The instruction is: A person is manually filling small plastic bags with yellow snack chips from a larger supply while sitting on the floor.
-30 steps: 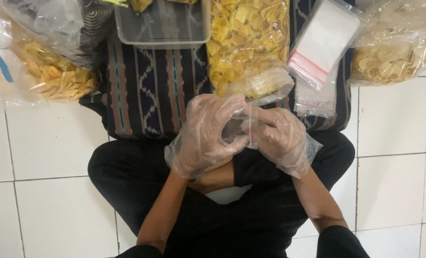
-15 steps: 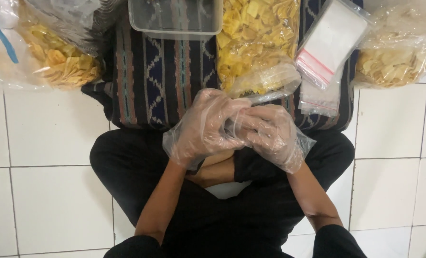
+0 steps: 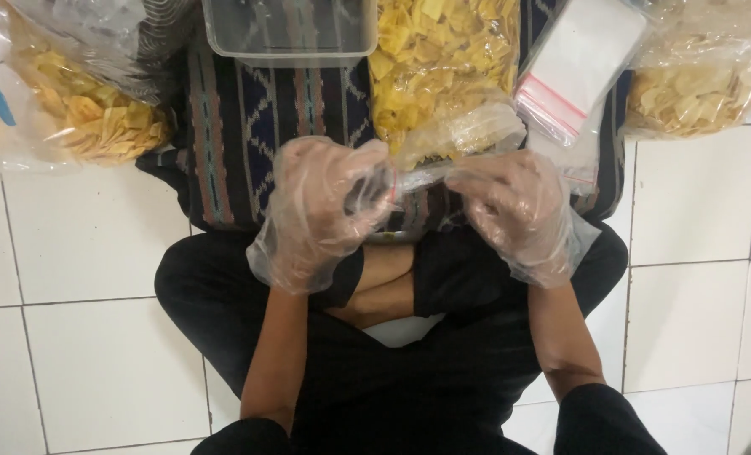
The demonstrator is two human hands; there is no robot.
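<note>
both gloved hands, left hand (image 3: 320, 211) and right hand (image 3: 518, 211), pinch the ends of a small clear bag (image 3: 422, 179) above the lap; it looks empty yet, chips (image 3: 430, 59) wait in the big bag behind

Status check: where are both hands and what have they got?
Left gloved hand and right gloved hand both pinching a small clear plastic zip bag, stretched between them. Large clear bag of yellow chips just beyond. Nothing in the way.
</note>
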